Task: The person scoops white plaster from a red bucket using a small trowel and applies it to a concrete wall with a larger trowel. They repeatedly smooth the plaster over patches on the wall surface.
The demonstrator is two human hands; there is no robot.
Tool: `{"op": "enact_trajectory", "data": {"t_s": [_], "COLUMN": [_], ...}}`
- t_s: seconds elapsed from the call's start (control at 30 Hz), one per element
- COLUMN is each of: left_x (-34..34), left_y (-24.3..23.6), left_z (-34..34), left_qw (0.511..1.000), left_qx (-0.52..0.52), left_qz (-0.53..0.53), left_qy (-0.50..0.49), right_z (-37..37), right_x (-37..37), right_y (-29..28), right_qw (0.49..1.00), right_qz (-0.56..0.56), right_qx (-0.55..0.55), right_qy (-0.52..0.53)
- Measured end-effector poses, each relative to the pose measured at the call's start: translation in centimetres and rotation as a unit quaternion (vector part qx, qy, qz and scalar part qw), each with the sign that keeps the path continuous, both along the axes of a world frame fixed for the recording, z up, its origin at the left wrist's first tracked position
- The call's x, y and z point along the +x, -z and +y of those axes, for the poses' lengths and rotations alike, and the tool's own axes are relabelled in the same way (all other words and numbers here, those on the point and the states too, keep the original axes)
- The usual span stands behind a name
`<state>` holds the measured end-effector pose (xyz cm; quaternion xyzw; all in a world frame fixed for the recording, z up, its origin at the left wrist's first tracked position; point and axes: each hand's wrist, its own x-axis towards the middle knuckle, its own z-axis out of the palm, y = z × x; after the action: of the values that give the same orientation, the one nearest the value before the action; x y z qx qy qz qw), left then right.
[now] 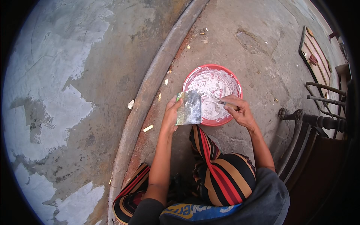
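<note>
Tile point(190, 109), at the centre of the frame, is pinched along its left edge by the left hand point(173, 110), whose thumb lies over the upper left corner; the fingers beneath are hidden. To its right, the right hand point(240, 111) grips the wooden handle of a scraper point(230, 105), its blade directed toward white paste point(221, 83) in a red basin point(241, 85). The tile overlaps the basin's left side in view; whether they touch cannot be told. Probable faults: held at one edge only, the tile could tip or slip into the paste if pressed hard at its free right side; wet fingers could loosen either hold; an overloaded blade could drip onto the striped trousers point(229, 176) below.
</note>
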<state>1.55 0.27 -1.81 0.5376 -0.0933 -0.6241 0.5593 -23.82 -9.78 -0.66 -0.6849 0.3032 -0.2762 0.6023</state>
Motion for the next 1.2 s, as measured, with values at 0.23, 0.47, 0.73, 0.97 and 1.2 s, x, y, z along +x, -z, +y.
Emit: {"op": "enact_trajectory", "data": {"t_s": [0.23, 0.47, 0.73, 0.97, 1.2], "left_x": [-0.5, 0.1, -0.2, -1.3, -0.6], "left_y": [-0.2, 0.3, -1.1, -0.7, -1.2], "left_z": [-0.2, 0.4, -0.3, -0.1, 0.1], "left_qw": [0.998, 0.993, 0.997, 0.992, 0.995], "left_qx": [0.0, -0.006, -0.024, -0.064, -0.021], "left_qz": [0.053, 0.086, 0.039, 0.109, 0.082], "left_qy": [-0.03, -0.076, -0.062, -0.019, -0.057], "right_z": [1.1, 1.5, 2.4, 2.1, 2.3], "right_x": [0.9, -1.1, -0.7, 1.4, -0.5], "right_y": [0.4, 1.6, 0.2, 1.4, 2.3], "right_qw": [0.977, 0.969, 0.986, 0.917, 0.958], "right_qz": [0.091, 0.13, -0.062, -0.153, -0.093], "right_qx": [-0.194, -0.21, 0.139, 0.368, 0.24], "right_qy": [0.006, 0.003, 0.07, 0.021, 0.123]}}
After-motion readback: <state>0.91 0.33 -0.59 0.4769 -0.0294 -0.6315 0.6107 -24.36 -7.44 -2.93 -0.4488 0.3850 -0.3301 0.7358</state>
